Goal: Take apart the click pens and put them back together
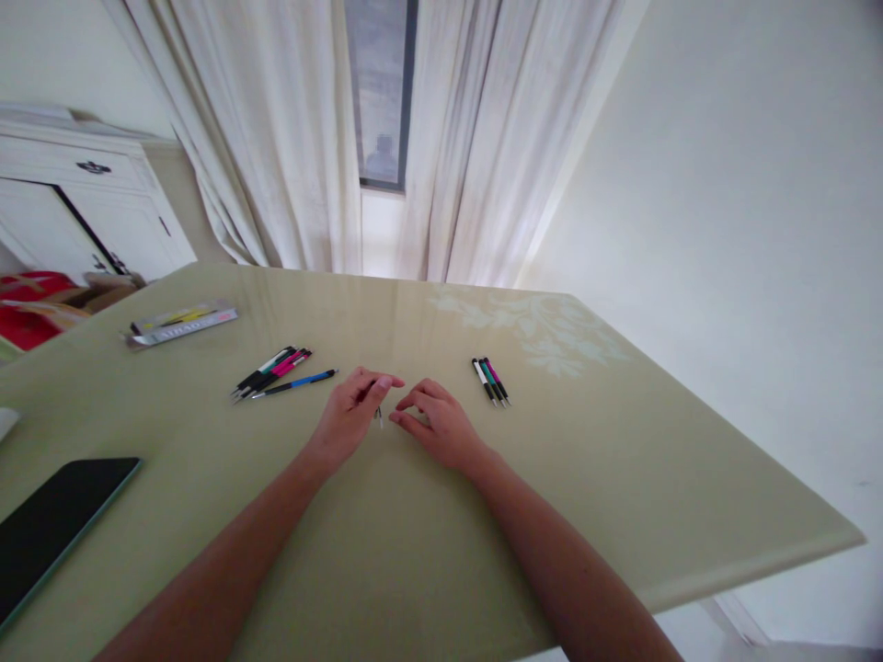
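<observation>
Fingers of the left hand (343,418) close around a slim, silver-tipped pen (380,420) above the glossy pale-green tabletop (400,552), apparently leaving its point exposed, long axis near twelve-to-six, tip toward six. At its three o'clock, the right hand (445,428) curls loosely, grip unclear; white, green and magenta pens (492,380) lie toward two, seemingly aligned for neatness, tips near five.

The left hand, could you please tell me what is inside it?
A slim pen tip pokes out below the left hand; the rest is covered by the fingers, so the barrel's colour cannot be seen.
</observation>
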`<state>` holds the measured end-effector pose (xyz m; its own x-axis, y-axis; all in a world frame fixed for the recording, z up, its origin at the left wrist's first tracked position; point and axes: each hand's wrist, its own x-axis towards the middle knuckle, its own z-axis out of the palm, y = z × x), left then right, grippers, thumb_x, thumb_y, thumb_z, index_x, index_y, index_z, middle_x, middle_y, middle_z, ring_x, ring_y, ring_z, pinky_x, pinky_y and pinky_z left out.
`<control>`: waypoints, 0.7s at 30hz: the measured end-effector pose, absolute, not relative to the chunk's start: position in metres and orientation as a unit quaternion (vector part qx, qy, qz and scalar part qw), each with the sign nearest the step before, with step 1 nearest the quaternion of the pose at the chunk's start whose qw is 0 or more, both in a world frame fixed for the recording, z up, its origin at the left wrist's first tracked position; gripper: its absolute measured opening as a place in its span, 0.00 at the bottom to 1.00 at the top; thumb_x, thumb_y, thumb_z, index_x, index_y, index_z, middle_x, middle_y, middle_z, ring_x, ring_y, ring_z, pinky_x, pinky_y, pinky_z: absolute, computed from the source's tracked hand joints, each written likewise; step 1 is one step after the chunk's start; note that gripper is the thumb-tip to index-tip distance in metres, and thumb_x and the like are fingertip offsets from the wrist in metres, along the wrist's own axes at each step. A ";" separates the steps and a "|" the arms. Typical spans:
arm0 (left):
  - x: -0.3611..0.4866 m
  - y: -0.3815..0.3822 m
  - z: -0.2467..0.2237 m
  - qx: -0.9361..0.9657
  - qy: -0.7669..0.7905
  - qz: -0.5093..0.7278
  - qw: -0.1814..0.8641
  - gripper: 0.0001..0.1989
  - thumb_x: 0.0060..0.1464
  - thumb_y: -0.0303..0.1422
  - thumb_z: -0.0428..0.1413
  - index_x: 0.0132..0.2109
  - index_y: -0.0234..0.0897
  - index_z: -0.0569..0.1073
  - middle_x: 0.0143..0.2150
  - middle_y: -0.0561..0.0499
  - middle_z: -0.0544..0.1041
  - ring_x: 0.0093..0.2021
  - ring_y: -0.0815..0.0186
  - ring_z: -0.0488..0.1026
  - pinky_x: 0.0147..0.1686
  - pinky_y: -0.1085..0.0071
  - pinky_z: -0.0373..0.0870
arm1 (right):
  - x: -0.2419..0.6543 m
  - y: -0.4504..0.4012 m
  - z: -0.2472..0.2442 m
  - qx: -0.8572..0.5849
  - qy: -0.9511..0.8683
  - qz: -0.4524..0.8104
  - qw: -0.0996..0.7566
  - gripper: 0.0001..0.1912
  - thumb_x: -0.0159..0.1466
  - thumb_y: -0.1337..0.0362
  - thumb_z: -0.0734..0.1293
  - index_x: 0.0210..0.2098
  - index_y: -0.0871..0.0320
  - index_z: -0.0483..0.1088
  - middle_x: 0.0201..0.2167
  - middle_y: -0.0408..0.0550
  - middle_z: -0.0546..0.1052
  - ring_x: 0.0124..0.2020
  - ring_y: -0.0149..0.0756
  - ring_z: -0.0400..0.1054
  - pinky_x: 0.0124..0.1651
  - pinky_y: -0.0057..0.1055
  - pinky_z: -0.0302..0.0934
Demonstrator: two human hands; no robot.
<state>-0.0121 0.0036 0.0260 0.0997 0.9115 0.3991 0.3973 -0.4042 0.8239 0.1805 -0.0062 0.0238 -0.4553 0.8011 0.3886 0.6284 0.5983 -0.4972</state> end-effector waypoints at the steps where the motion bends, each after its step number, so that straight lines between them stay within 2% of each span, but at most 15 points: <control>1: -0.010 0.002 0.027 0.682 0.457 0.478 0.313 0.21 0.65 0.48 0.51 0.43 0.38 0.81 0.34 0.50 0.73 0.32 0.66 0.69 0.34 0.69 0.68 | 0.180 -0.007 0.025 -0.412 -0.848 0.146 0.299 0.10 0.71 0.57 0.67 0.42 0.57 0.76 0.40 0.47 0.73 0.43 0.34 0.68 0.50 0.30 0.60; 4: -0.005 0.001 0.025 0.654 0.429 0.483 0.394 0.20 0.62 0.48 0.55 0.41 0.37 0.80 0.37 0.49 0.78 0.33 0.66 0.73 0.35 0.70 0.71 | 0.179 -0.008 0.026 -0.389 -0.864 0.138 0.289 0.11 0.73 0.59 0.64 0.40 0.57 0.75 0.39 0.47 0.73 0.43 0.34 0.68 0.50 0.30 0.60; 6: -0.005 0.002 0.023 0.640 0.437 0.486 0.403 0.20 0.61 0.49 0.55 0.45 0.36 0.79 0.35 0.49 0.78 0.32 0.65 0.74 0.33 0.70 0.71 | 0.180 -0.007 0.027 -0.391 -0.868 0.117 0.283 0.12 0.74 0.60 0.62 0.39 0.58 0.74 0.38 0.47 0.73 0.43 0.34 0.67 0.49 0.30 0.59; 9: -0.009 0.005 0.020 0.632 0.492 0.498 0.334 0.22 0.65 0.49 0.50 0.51 0.36 0.77 0.31 0.51 0.75 0.30 0.65 0.71 0.31 0.69 0.69 | 0.182 -0.005 0.027 -0.425 -0.860 0.071 0.274 0.14 0.74 0.59 0.63 0.36 0.59 0.74 0.36 0.47 0.73 0.40 0.34 0.66 0.47 0.30 0.58; 13: -0.016 0.011 0.013 0.664 0.543 0.470 0.209 0.19 0.67 0.45 0.48 0.44 0.36 0.78 0.40 0.46 0.78 0.37 0.61 0.73 0.38 0.65 0.69 | 0.184 -0.003 0.026 -0.503 -0.833 0.015 0.230 0.15 0.71 0.60 0.64 0.30 0.58 0.72 0.33 0.47 0.73 0.37 0.35 0.65 0.44 0.31 0.56; 21: -0.014 0.010 0.007 0.717 0.522 0.430 0.171 0.17 0.68 0.41 0.47 0.42 0.37 0.76 0.41 0.47 0.78 0.39 0.61 0.73 0.41 0.64 0.68 | 0.183 -0.002 0.023 -0.539 -0.830 -0.003 0.147 0.13 0.69 0.61 0.65 0.30 0.58 0.74 0.35 0.48 0.76 0.38 0.36 0.68 0.44 0.33 0.55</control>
<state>-0.0144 0.0098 0.0073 0.0855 0.8953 0.4373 0.6019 -0.3961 0.6934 0.1825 -0.0022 0.0225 -0.3764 0.8930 0.2466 0.8946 0.4195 -0.1536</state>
